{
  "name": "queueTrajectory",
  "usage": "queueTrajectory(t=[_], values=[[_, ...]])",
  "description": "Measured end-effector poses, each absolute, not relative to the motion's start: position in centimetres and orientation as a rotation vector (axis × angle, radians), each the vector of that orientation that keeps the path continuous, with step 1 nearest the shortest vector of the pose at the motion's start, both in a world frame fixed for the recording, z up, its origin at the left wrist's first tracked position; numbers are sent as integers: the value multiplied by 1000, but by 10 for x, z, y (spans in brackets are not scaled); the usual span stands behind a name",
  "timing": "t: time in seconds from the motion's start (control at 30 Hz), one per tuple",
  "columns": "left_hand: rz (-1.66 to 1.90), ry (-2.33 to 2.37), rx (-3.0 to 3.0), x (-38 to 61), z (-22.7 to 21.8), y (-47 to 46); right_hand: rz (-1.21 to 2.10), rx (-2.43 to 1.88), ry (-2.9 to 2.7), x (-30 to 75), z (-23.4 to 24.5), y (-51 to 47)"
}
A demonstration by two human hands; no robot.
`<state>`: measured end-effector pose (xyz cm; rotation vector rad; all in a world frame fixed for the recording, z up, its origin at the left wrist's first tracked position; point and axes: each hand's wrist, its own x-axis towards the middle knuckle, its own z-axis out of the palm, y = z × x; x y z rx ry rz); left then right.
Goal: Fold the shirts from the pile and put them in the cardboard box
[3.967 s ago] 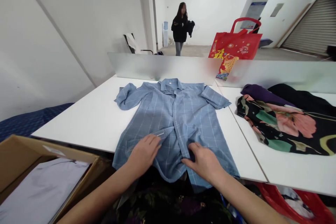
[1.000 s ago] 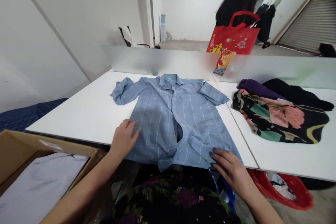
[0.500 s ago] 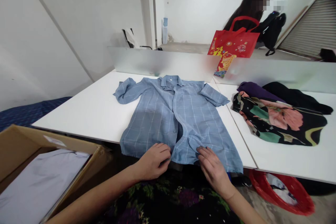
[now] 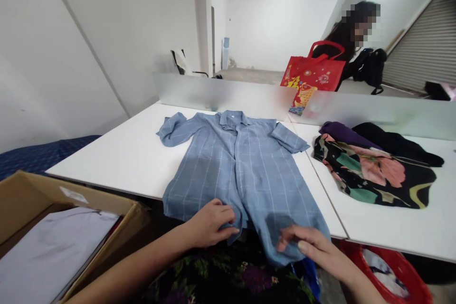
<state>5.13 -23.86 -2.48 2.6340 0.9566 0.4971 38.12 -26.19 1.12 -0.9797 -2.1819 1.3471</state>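
A blue short-sleeved shirt (image 4: 217, 161) with a pale check lies front up on the white table, its collar at the far side. Its lower hem hangs over the near edge, and the two front panels part at the bottom. My left hand (image 4: 213, 223) is closed on the shirt near the bottom of the front opening, fingers curled and thumb forward. Over the lower right panel is my right hand (image 4: 309, 242), its fingers bent but apart from the thumb, with no cloth visibly pinched. That panel's corner droops toward my lap below it.
To the right on the table (image 4: 117, 152) lie a floral garment (image 4: 381, 171) and dark folded clothes (image 4: 402, 145). A cardboard box (image 4: 96, 199) stands at the left. Below right is a red basket (image 4: 395, 266). Behind the frosted divider (image 4: 221, 92) are a red bag (image 4: 317, 73) and a person.
My right hand has moved right and down, its fingers loosening from the bunched hem. The shirt's right panel is smoother and hangs lower. My left hand stays almost in place.
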Motion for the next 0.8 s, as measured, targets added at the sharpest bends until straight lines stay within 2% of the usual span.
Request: queueTrajectory(t=[0.13, 0.27, 0.4, 0.57, 0.8], values=[[581, 1214, 2621, 26, -17, -202, 916, -1348, -2111, 387, 7, -227], [732, 1472, 2541, -5, -21, -135, 505, -1438, -2042, 395, -9, -150], [529, 1942, 2468, -23, -38, -85, 135, -1465, -2215, 397, -22, -72], [322, 2413, 2275, -38, -50, -79, -37, -1627, -2408, 400, -27, -33], [65, 2293, 2340, -55, -40, -98, -210, -1549, -2490, 409, -30, -50]])
